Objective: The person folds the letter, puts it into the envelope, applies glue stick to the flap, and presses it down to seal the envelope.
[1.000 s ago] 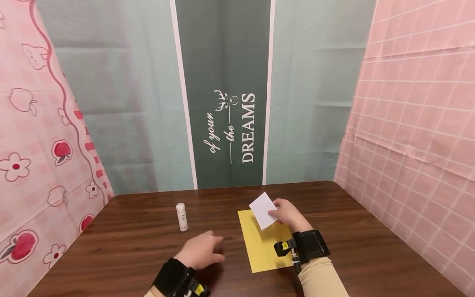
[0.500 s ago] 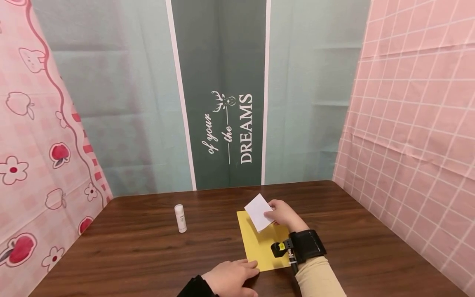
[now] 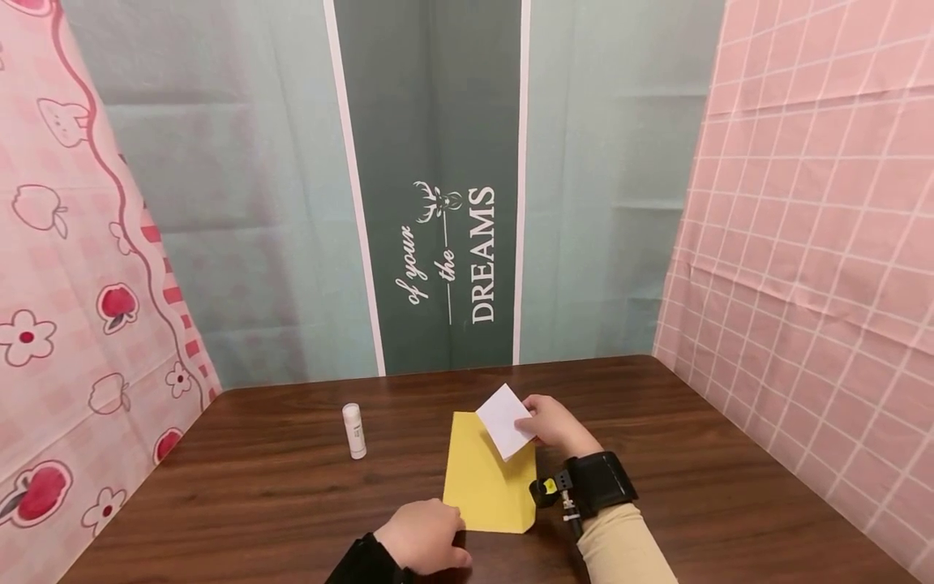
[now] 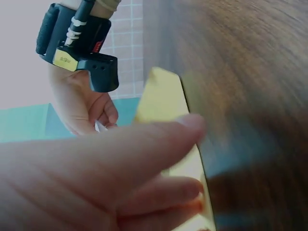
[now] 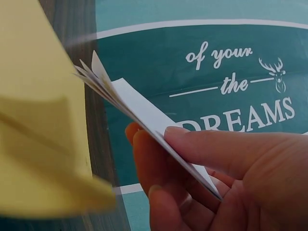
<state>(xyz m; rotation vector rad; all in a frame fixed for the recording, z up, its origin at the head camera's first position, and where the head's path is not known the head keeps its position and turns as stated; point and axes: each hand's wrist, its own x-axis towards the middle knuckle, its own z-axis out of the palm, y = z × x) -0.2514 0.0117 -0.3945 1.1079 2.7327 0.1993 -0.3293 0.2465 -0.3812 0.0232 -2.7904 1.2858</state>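
My right hand (image 3: 558, 426) pinches a small stack of white paper (image 3: 505, 422) between thumb and fingers, held tilted over a yellow sheet of paper (image 3: 487, 495). In the right wrist view, several thin layers of the white paper (image 5: 144, 113) fan apart at the far end. My left hand (image 3: 423, 535) touches the near left corner of the yellow sheet with its fingertips, its thumb off to the near side. In the left wrist view, the left fingers (image 4: 168, 192) lie against the yellow sheet (image 4: 163, 96). The sheet's near right corner looks bent.
A white glue stick (image 3: 353, 431) stands on the dark wooden table (image 3: 277, 495), left of the sheet. Pink curtains (image 3: 795, 243) hang at both sides, and a green one (image 3: 438, 122) with lettering hangs behind the table's far edge.
My left hand has come right to the yellow sheet's near corner. The sheet has since turned and shifted left. My right hand, still holding the white paper, has barely moved.
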